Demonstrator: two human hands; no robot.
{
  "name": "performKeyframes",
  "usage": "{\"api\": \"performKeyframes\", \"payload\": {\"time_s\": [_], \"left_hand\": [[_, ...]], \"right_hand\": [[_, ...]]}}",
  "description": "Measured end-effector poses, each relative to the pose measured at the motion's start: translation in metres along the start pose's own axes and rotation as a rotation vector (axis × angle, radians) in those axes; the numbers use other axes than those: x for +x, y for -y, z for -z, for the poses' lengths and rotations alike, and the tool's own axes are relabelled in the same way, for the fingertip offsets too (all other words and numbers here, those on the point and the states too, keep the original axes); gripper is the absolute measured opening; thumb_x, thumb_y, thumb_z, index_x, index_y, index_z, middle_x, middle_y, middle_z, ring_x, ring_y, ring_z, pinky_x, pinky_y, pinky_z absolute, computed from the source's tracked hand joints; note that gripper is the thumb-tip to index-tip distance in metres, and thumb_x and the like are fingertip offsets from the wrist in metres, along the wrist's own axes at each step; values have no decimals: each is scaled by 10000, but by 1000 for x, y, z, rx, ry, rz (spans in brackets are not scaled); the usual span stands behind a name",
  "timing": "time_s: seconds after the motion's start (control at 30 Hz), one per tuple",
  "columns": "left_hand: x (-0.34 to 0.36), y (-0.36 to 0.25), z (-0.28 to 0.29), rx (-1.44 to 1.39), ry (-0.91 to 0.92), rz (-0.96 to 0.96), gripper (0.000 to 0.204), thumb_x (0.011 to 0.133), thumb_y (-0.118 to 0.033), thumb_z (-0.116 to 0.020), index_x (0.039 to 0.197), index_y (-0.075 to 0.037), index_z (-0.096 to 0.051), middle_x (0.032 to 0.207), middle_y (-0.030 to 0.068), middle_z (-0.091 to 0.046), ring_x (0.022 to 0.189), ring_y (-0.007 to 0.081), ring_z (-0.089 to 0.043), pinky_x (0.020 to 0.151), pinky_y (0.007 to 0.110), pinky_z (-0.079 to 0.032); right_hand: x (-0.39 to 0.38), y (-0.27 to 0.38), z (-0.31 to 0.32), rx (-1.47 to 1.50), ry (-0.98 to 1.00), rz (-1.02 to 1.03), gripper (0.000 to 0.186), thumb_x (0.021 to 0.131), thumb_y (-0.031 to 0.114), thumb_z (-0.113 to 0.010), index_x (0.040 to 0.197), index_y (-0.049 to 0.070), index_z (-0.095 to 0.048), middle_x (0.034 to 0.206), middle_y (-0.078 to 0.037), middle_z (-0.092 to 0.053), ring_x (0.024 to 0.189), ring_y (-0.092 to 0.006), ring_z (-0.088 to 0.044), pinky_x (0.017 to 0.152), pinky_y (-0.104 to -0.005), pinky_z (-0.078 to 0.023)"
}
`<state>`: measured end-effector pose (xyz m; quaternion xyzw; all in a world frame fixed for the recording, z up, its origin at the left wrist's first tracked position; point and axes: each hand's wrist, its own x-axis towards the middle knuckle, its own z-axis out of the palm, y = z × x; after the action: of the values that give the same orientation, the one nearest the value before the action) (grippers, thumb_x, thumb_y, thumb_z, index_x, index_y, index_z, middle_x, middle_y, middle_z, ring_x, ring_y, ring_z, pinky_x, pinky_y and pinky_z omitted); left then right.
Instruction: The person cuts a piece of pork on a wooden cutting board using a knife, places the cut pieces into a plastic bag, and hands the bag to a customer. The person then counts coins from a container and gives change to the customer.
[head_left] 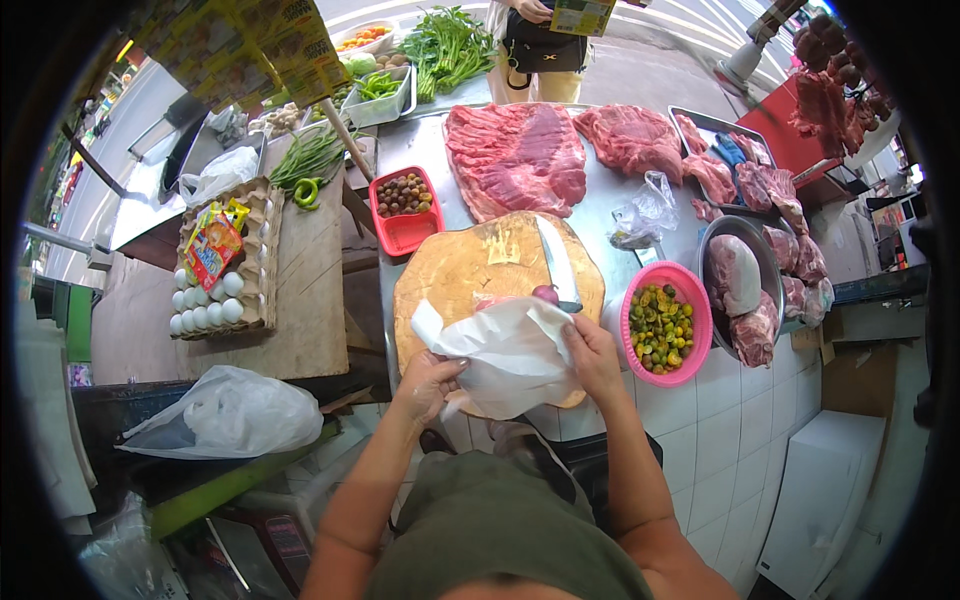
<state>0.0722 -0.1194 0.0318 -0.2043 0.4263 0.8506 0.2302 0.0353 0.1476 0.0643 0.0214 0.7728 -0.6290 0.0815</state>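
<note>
Between my two hands a white plastic bag [495,355] is spread over the round wooden chopping block [430,280]. My left hand [428,385] pinches its left edge, and the fingers of my right hand [590,350] grip its right side. Behind the bag lie a knife [555,255] with its blade pointing away from me, a purple round thing like an onion [546,294] and a bit of something pinkish, partly hidden. A pink basket of small green-yellow fruit [665,330] stands beside my right hand.
Raw meat slabs [515,155], a red tray [400,230], a steel bowl of meat [740,270] and a meat tray [725,160] surround the block. Eggs [220,305] and vegetables [450,50] are leftward and behind. A person [525,30] stands across the counter. Meat hangs at right [830,100].
</note>
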Motion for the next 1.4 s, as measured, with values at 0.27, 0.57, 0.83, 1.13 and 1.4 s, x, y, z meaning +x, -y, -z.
{"api": "performKeyframes", "payload": {"time_s": [0.27, 0.57, 0.83, 1.13, 1.4], "left_hand": [[8, -5, 16, -196, -282, -316, 158, 924, 4, -604, 1076, -12, -567, 1074, 126, -681, 969, 221, -680, 888, 377, -568], [-10, -31, 31, -425, -103, -231, 335, 898, -31, -652, 1219, -45, -559, 1186, 94, -646, 1121, 222, -610, 1016, 371, -475], [-29, -81, 102, 574, -173, -547, 181, 881, 70, -541, 926, -19, -692, 1063, 29, -580, 904, 159, -588, 802, 255, -459], [-7, -71, 71, 1424, -297, -438, 614, 864, 37, -503, 1460, -90, -419, 1259, 253, -519, 1126, 468, -549, 950, 465, -464], [29, -54, 12, 1334, 3, -672, 785, 751, 136, -440, 1496, -102, -381, 1411, 274, -429, 1287, 471, -448, 1014, 459, -446]], "right_hand": [[27, 36, -26, -288, -420, 419, 413, 887, 83, -681, 1279, 20, -567, 816, -108, -590, 762, -241, -579, 714, -352, -481], [25, 27, -106, -8, 198, 245, 640, 798, -26, -633, 1412, 82, -487, 785, -115, -550, 731, -234, -570, 723, -352, -488], [72, -39, -41, -771, 59, 308, 700, 826, 258, -726, 1458, 173, -439, 1333, -217, -504, 1261, -353, -466, 1065, -504, -365], [27, -66, -91, -911, 55, 425, 543, 786, 185, -697, 1318, 204, -589, 1302, -190, -550, 1183, -347, -546, 1042, -559, -388], [55, -40, -25, 446, 286, -194, 386, 792, 85, -674, 1158, -34, -645, 1055, -90, -684, 948, -152, -647, 874, -301, -523]]}}
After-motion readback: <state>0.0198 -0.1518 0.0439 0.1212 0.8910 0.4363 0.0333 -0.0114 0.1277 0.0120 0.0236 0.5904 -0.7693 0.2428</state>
